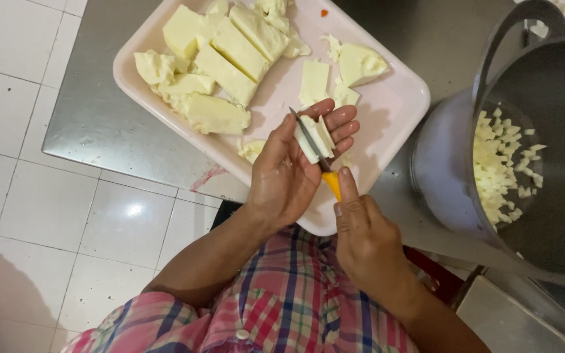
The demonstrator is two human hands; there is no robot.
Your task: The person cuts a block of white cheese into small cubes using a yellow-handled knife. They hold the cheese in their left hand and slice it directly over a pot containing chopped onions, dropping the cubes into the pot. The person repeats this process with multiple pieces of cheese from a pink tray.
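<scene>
right hand (364, 238) clenched on yellow-handled knife (325, 171), blade across white cheese piece (314, 138) at frame centre | left hand (292, 167) cups that piece on open fingers; press shallow, keep the edge off the palm | pink tray (397, 111) of cheese blocks (220, 68) beyond | pot (544, 150) of diced bits, right

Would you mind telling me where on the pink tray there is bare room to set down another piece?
Tray: free along its right side, between the lone wedge and right rim, and near the top rim. Crowded at upper left with cheese blocks. The left hand and knife in the right hand cover the near middle.
</scene>
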